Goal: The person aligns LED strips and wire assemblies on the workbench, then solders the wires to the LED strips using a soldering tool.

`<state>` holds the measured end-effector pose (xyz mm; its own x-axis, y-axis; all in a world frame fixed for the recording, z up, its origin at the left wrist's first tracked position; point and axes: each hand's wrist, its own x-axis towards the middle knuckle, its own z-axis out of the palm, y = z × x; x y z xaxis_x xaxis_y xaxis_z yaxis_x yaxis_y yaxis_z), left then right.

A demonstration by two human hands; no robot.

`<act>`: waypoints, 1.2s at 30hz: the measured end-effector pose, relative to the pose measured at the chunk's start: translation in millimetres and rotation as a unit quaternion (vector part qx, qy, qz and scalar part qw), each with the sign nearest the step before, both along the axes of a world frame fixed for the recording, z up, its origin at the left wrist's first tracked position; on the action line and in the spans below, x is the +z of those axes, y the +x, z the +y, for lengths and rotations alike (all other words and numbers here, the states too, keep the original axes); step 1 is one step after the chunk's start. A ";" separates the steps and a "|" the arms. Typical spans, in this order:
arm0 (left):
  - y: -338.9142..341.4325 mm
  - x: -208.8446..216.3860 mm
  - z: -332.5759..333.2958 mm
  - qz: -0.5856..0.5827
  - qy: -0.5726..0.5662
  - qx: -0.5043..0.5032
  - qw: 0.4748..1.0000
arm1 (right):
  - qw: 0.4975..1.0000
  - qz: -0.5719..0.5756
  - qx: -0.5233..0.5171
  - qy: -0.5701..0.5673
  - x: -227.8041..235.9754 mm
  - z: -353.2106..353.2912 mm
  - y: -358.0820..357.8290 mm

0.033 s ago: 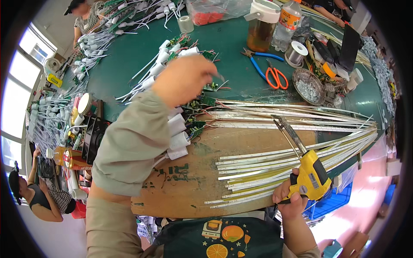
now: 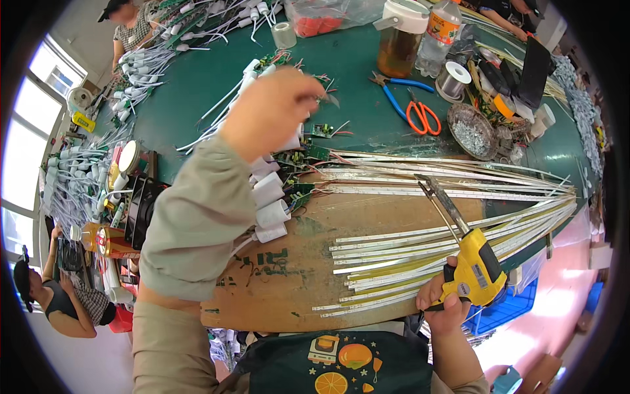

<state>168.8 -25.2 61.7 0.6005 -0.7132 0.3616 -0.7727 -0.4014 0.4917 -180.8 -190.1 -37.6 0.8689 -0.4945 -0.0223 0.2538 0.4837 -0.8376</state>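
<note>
My left hand (image 2: 270,110) reaches over a row of white tubes (image 2: 268,190) and green circuit boards (image 2: 300,192) with thin wires. Its fingers are curled together and somewhat blurred. A small pale pointed sliver shows at the fingertips; what it is I cannot make out. My right hand (image 2: 443,303) grips a yellow and black soldering gun (image 2: 478,266) near the table's front edge. The gun's tip points up and away, over white LED strips (image 2: 394,255) lying on a brown board (image 2: 262,302). More strips (image 2: 407,177) lie beside the circuit boards, with red wires at their ends.
Blue-handled pliers (image 2: 397,105), orange-handled scissors (image 2: 423,119), a solder spool (image 2: 453,82) and a bowl of metal bits (image 2: 471,131) lie at the right. A jug (image 2: 397,46) and bottle (image 2: 436,39) stand behind. Wired tubes (image 2: 69,177) pile up at the left.
My left hand has shifted slightly away from me and to the left, baring more of a small circuit board beside it. My right hand and the soldering gun stay practically in place.
</note>
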 end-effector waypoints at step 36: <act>-141.5 -61.1 50.3 0.032 0.055 -0.050 0.997 | 0.991 0.113 0.074 -0.011 19.2 16.8 -14.5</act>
<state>27.2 25.2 0.7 0.5439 -0.8038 0.2410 -0.7797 -0.3779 0.4992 -195.3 -173.3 -18.4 0.9062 -0.3643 -0.2148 -0.0137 0.4824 -0.8759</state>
